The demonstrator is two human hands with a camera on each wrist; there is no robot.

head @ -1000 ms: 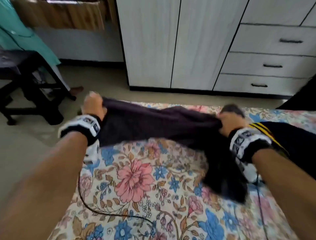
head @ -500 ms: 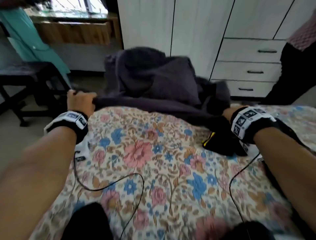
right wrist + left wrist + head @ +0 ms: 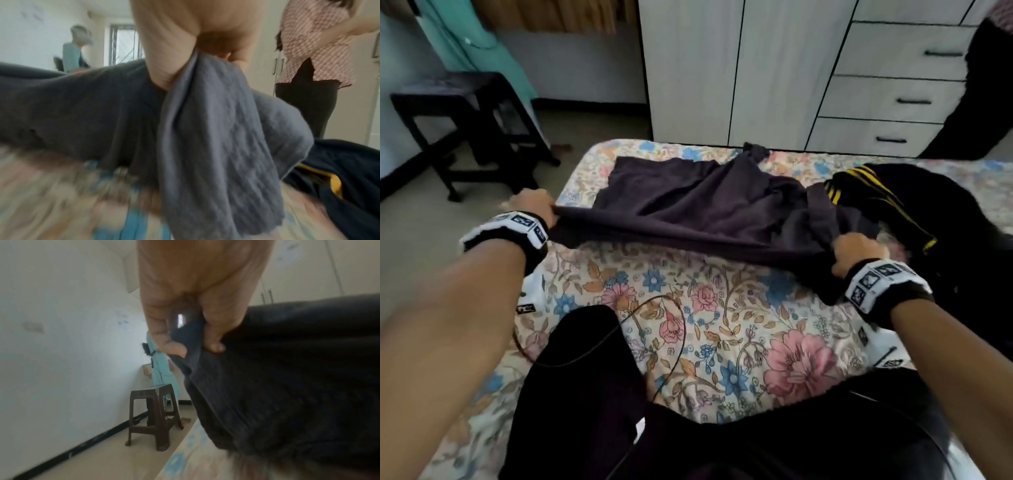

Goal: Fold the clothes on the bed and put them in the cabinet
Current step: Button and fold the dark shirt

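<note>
Grey-purple garment (image 3: pixel 698 205): on the bed (image 3: pixel 722 329), near edge lifted taut between both grips — likely to flatten it for folding.
Left hand (image 3: pixel 534 209): pinches one corner.
Right hand (image 3: pixel 858 251): fist bunched on the other.
Beyond right grip: black yellow-striped garment (image 3: pixel 876 198), touching.
Cabinet (image 3: pixel 739 68): beyond the bed, doors and drawers closed — contents unseen.

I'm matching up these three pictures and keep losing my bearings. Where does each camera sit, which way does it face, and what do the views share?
Head: worn on the head, facing forward and down at the bed, the cabinet beyond; both forearms show.
Left wrist: looks along the left hand toward a stool by the wall.
Right wrist: looks along the right hand; a bystander stands beyond.
Shared: the dark shirt, gripped at both ends.
</note>
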